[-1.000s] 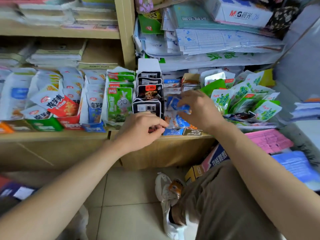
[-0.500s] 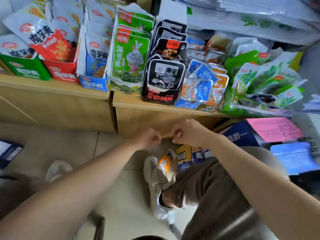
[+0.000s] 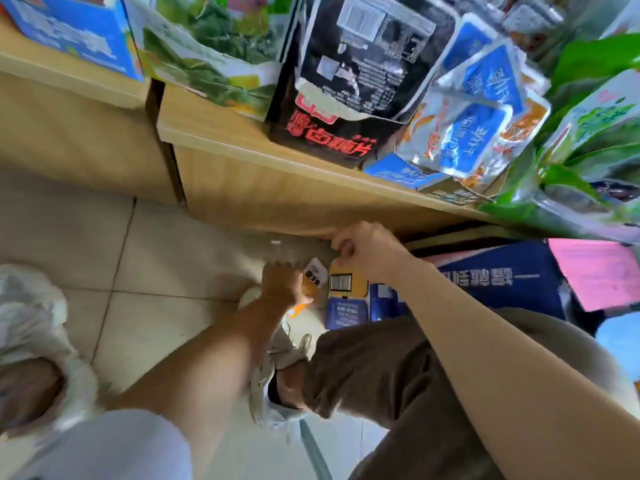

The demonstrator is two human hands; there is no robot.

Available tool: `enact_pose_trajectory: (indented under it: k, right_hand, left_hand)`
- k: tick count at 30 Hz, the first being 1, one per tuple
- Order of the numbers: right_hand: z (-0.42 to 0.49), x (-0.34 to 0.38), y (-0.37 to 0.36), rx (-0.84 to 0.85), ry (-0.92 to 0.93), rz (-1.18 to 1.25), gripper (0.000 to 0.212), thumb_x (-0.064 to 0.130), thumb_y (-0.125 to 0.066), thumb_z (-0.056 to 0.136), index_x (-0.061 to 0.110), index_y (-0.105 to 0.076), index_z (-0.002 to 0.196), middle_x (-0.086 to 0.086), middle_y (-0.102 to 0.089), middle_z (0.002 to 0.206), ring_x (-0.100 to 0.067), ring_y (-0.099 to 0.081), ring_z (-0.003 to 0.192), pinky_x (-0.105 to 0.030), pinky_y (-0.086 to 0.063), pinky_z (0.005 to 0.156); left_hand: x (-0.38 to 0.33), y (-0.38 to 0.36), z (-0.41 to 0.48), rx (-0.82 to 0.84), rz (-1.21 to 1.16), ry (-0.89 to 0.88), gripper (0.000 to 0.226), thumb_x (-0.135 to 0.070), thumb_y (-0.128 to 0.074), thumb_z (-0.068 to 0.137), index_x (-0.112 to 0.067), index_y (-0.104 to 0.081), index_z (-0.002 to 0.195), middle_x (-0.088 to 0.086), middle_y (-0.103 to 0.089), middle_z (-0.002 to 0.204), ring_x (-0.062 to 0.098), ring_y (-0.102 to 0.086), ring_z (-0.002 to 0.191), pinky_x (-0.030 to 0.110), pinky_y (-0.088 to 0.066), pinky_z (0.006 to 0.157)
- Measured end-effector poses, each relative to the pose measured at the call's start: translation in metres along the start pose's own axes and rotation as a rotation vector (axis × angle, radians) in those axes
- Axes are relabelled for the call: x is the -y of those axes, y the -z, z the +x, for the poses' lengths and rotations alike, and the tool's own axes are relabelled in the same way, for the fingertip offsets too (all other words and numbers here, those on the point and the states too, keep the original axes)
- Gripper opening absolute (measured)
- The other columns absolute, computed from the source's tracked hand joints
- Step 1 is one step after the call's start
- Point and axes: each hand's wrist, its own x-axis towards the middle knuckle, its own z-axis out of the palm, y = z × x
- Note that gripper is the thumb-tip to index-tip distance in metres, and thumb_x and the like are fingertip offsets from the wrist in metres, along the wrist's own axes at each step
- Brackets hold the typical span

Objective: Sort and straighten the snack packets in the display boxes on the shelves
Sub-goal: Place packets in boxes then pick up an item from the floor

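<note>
My left hand (image 3: pixel 280 285) reaches down to the floor and grips a small orange packet (image 3: pixel 314 277) with a white label, just above my shoe. My right hand (image 3: pixel 363 252) hovers beside it under the shelf edge, fingers curled into a fist with nothing visible in it. Above, on the wooden shelf (image 3: pixel 242 147), stand the display boxes. There is a black box (image 3: pixel 332 136) with red lettering, blue and silver packets (image 3: pixel 478 112) leaning loosely, green packets (image 3: pixel 588 140) on the right, and a green-printed box (image 3: pixel 207 64) on the left.
On the floor under the shelf lie a yellow box with a barcode (image 3: pixel 346 282), a blue box (image 3: pixel 346 311), a dark blue carton (image 3: pixel 502 282) and pink paper (image 3: pixel 602 271). My bent knee and shoe (image 3: pixel 277 362) fill the lower middle. Tiled floor lies to the left.
The view has tipped down and closer to the floor. Both hands dropped from the shelf's packets to below its edge, and my left hand has reached the orange packet by my shoe.
</note>
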Motion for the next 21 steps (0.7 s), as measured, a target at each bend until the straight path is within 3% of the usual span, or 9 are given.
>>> enact_pose_trajectory:
  k: [2,4,8,12,15,17,19,21]
  right_hand:
    - [-0.001,-0.004,-0.001,-0.012,0.010,-0.019,0.023,0.024,-0.071,0.088,0.027,-0.068,0.111,0.005,-0.068,0.101,-0.015,-0.064,0.093,-0.037,-0.057,0.087]
    - [-0.003,-0.006,-0.002,-0.026,0.020,-0.038,0.025,0.026,-0.070,0.089,0.027,-0.068,0.113,0.006,-0.068,0.101,-0.014,-0.065,0.092,-0.037,-0.058,0.086]
    - [-0.003,0.000,-0.001,-0.029,0.030,-0.045,0.029,0.029,-0.072,0.087,0.028,-0.066,0.115,0.005,-0.066,0.104,-0.016,-0.063,0.095,-0.039,-0.057,0.087]
    - [-0.010,0.015,0.011,-0.058,0.092,-0.049,0.044,0.038,-0.076,0.083,0.030,-0.063,0.125,0.005,-0.067,0.118,-0.018,-0.062,0.108,-0.040,-0.053,0.096]
    - [-0.022,0.021,0.017,-0.032,0.142,-0.082,0.071,0.047,-0.079,0.075,0.030,-0.053,0.139,0.004,-0.062,0.132,-0.021,-0.057,0.120,-0.039,-0.049,0.101]
    - [-0.032,0.023,0.020,-0.005,0.158,-0.115,0.080,0.050,-0.081,0.073,0.027,-0.049,0.143,0.003,-0.058,0.135,-0.021,-0.054,0.123,-0.037,-0.047,0.102]
    - [-0.043,0.024,0.024,-0.005,0.159,-0.119,0.074,0.044,-0.083,0.073,0.025,-0.054,0.138,0.003,-0.060,0.129,-0.019,-0.055,0.119,-0.032,-0.047,0.096]
    - [-0.051,0.023,0.028,-0.043,0.142,-0.040,0.058,0.035,-0.083,0.075,0.022,-0.062,0.127,0.001,-0.063,0.117,-0.019,-0.058,0.109,-0.029,-0.048,0.086]
  left_hand:
    - [-0.010,-0.012,0.000,-0.022,0.071,0.031,0.072,-0.070,-0.073,0.066,-0.021,-0.064,0.118,0.007,-0.070,0.112,0.028,-0.067,0.101,0.037,-0.048,0.086]
    - [-0.011,-0.020,0.004,-0.048,0.102,0.016,0.049,-0.048,-0.070,0.081,-0.017,-0.060,0.119,0.006,-0.072,0.107,0.026,-0.069,0.095,0.032,-0.048,0.079]
    - [0.003,-0.023,0.006,-0.062,-0.337,-0.049,0.021,-0.032,-0.069,0.083,-0.018,-0.065,0.098,0.005,-0.073,0.093,0.027,-0.069,0.087,0.031,-0.046,0.066]
    - [0.031,0.013,-0.010,-0.055,-0.656,-0.194,0.031,-0.046,-0.061,0.079,-0.019,-0.068,0.092,0.001,-0.070,0.086,0.021,-0.065,0.082,0.036,-0.050,0.069]
    - [0.047,0.067,-0.040,-0.065,-0.862,-0.344,0.006,-0.019,-0.075,0.083,-0.014,-0.073,0.085,-0.005,-0.069,0.076,0.005,-0.063,0.073,0.030,-0.052,0.069]
    - [0.052,0.108,-0.064,-0.045,-0.947,-0.378,0.010,-0.005,-0.080,0.083,-0.013,-0.074,0.085,-0.011,-0.067,0.073,-0.002,-0.059,0.072,0.019,-0.046,0.067]
    - [0.054,0.141,-0.089,-0.012,-1.020,-0.352,0.016,-0.008,-0.080,0.084,-0.021,-0.072,0.088,-0.017,-0.068,0.076,-0.003,-0.060,0.075,0.011,-0.044,0.068]
    - [0.056,0.164,-0.110,-0.024,-1.064,-0.330,0.017,-0.013,-0.080,0.085,-0.022,-0.073,0.097,-0.010,-0.073,0.091,0.001,-0.064,0.082,0.013,-0.048,0.073]
